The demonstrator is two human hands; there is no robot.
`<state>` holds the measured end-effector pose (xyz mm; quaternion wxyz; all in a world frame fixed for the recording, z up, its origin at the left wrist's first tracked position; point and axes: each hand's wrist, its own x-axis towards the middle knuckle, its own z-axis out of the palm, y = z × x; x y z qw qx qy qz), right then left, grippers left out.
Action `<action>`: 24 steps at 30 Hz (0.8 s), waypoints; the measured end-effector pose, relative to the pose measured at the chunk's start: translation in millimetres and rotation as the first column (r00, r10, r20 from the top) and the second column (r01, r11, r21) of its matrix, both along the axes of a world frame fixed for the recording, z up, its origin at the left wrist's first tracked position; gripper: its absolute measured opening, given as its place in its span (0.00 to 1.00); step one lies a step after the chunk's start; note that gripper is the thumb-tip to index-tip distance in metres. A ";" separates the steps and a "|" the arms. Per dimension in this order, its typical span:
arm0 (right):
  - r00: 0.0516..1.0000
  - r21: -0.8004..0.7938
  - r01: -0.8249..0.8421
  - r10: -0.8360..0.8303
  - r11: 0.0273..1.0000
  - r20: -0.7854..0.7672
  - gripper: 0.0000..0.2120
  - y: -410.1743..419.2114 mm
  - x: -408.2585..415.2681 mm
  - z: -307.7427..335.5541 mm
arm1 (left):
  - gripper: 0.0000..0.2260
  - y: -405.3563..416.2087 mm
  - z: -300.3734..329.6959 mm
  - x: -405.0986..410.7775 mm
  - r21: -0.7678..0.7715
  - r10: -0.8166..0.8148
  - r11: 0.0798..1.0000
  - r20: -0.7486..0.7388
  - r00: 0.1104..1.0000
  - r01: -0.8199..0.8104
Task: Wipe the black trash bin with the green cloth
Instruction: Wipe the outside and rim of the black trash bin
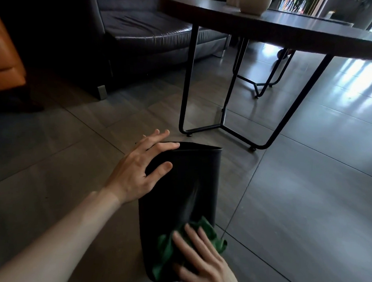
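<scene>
The black trash bin lies tipped on the tiled floor, its open rim pointing away from me toward the table. My left hand rests on the bin's upper left side near the rim, fingers spread and thumb pressed on the wall. My right hand presses the crumpled green cloth flat against the bin's near end, fingers laid over the cloth. Part of the cloth is hidden under that hand.
A dark round table on thin black metal legs stands just beyond the bin, with pale vases on top. A dark leather sofa sits behind left, an orange seat at the far left. Glossy grey floor tiles spread to the right.
</scene>
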<state>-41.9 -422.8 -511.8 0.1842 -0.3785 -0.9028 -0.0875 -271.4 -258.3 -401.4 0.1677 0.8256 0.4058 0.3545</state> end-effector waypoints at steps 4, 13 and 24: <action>0.990 -0.038 0.041 -0.045 0.998 -0.135 0.07 17.3 11.9 18.6 | 0.18 -0.9 -2.7 -0.2 0.015 0.018 1.000 0.011 1.000 -0.018; 0.849 -0.014 0.316 -0.289 0.949 -0.443 0.15 83.7 -10.3 69.6 | 0.18 -3.4 -2.4 -8.6 -0.023 0.084 0.996 0.055 0.995 -0.083; 0.864 -0.040 0.292 -0.282 0.955 -0.418 0.10 68.6 1.3 62.4 | 0.18 -6.9 -1.8 -15.4 -0.045 0.091 0.995 0.058 0.994 -0.089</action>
